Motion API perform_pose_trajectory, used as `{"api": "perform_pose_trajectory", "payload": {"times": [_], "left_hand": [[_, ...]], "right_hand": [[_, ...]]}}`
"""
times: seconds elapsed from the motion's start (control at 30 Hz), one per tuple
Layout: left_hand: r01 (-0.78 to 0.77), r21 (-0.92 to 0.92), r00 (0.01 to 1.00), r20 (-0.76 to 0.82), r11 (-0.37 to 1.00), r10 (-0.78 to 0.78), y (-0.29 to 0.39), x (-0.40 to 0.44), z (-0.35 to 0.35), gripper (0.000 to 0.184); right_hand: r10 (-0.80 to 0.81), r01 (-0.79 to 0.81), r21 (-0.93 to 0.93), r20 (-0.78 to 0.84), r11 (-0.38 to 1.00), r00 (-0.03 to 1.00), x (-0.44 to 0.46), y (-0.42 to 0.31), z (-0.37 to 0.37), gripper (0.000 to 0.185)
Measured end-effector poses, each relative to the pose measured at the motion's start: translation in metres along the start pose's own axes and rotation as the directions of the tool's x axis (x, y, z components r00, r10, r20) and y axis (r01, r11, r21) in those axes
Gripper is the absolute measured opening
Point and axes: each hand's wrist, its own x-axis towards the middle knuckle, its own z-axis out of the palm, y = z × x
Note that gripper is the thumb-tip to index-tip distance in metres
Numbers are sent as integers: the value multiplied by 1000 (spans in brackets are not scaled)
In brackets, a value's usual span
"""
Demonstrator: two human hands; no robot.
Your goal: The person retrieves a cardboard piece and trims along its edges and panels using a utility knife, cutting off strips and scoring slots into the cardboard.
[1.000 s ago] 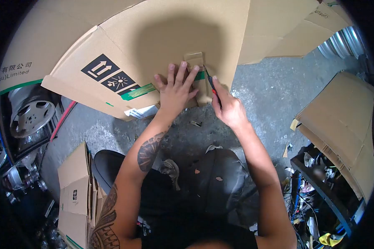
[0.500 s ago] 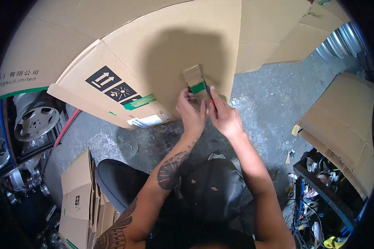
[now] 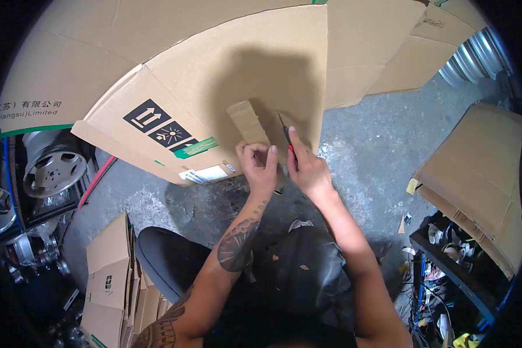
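Observation:
My left hand [image 3: 257,165] is closed on the lower end of a narrow cardboard strip [image 3: 247,123], which stands tilted up and left over the large cardboard sheet [image 3: 214,64]. Just to its right, my right hand [image 3: 308,169] grips a utility knife [image 3: 290,139] with a dark and red handle. The thin blade points up and left, near the sheet's surface. Printed black symbols, a strip of green tape [image 3: 196,147] and a white label [image 3: 204,174] lie left of my hands on the sheet.
Folded cardboard [image 3: 107,272] leans at the lower left, below metal wheels [image 3: 55,171] and a red bar [image 3: 97,181]. At right, more cardboard [image 3: 475,174] rests above a dark-framed bin [image 3: 452,272] of scraps and cables. Silvery rims [image 3: 475,58] stand at the upper right.
My left hand has gone from lying flat on the sheet to holding the cardboard strip, now lifted and shifted left. The knife in my right hand has moved slightly down and left.

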Motion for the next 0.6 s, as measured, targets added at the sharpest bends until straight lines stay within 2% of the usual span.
{"api": "perform_pose_trajectory", "payload": {"times": [0.03, 0.13, 0.17, 0.27, 0.37, 0.47, 0.6], "left_hand": [[-171, 205, 985, 62, 964, 162, -5, 4, -1, 12], [-265, 290, 940, 289, 920, 181, -7, 15, -9, 16], [-232, 300, 932, 343, 925, 122, -5, 19, -12, 23], [-194, 272, 959, 254, 942, 124, -12, 24, -12, 34], [-216, 281, 953, 271, 935, 139, -8, 34, -13, 56], [-351, 428, 885, 442, 833, 146, 14, 47, -17, 72], [-423, 482, 869, 456, 767, 193, 6, 47, -17, 77]], "right_hand": [[-2, 2, 2, -8, 1000, 1000, 0, -1, 0, 61], [-12, 12, -4, -3, 1000, 1000, -1, 1, 0, 61], [-1, 1, -13, 11, 1000, 1000, -2, 1, -2, 61], [19, -19, -23, 31, 1000, 999, 0, -4, -5, 61], [31, -30, -12, 28, 999, 999, 1, -6, -5, 61], [55, -55, 7, 35, 998, 998, 0, -10, -5, 61], [75, -76, 2, 60, 997, 995, 2, -12, -10, 60]]}}
